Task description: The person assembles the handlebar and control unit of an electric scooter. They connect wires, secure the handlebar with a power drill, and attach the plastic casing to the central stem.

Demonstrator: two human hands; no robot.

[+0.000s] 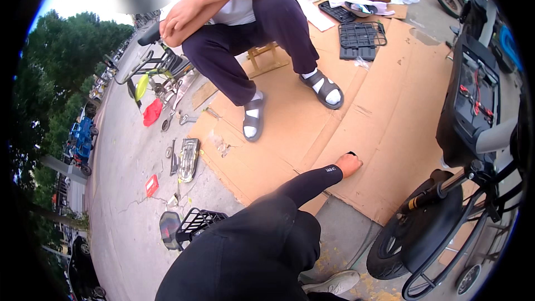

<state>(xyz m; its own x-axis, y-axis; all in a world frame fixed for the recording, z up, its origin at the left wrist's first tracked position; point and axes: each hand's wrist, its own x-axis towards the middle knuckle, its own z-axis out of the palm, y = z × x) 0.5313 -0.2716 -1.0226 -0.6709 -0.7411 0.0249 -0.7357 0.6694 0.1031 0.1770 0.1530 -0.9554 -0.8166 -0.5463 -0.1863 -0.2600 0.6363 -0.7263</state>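
My left hand [349, 165], in a black sleeve, reaches out to the right over the brown cardboard [401, 134]. Its fingers are curled closed, and a small black bit [351, 154] shows at the far edge of the fist. What that bit is, I cannot make out. Whether the hand touches the cardboard is unclear. My right hand is out of view. To the right stands an electric bike with its front wheel [393, 239] and an open black compartment [473, 89] showing red and black wires.
A person in dark trousers [223, 61] sits opposite on a wooden stool [267, 60], feet on the cardboard. Tools and a worn metal part [189, 159] lie at left, near a black wire basket [200, 223]. A black rack [359, 39] lies at the back. My shoe [337, 283] is below.
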